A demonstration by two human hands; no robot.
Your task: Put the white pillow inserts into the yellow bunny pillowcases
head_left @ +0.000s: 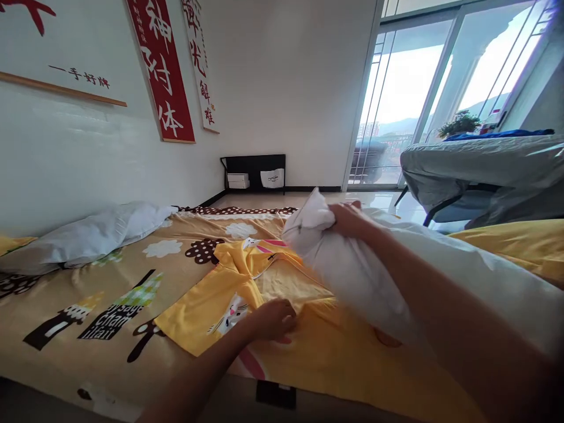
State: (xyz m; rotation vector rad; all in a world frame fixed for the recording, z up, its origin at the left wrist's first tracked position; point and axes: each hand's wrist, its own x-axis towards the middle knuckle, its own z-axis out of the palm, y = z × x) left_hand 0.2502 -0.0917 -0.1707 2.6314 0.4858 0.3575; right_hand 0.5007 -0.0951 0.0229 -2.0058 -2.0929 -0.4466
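Observation:
My right hand (350,218) is closed round the upper end of a white pillow (352,264), which stands tilted and bunched over the bed. A yellow pillowcase (189,317) with a rabbit print lies spread beneath and beside it, its mouth gaping to show a paler inside. My left hand (274,319) is at the near edge of that mouth, fingers curled on the cloth; the fingertips are partly hidden. The pillow's lower end is blurred and sits over the yellow cloth.
The bed carries a tan patterned sheet (132,352). Another white pillow (101,235) lies by the left wall. White bedding (476,258) and yellow cloth (520,244) lie at right. Beyond are a plastic-covered table (476,158), a low black shelf (253,164) and glass doors (405,88).

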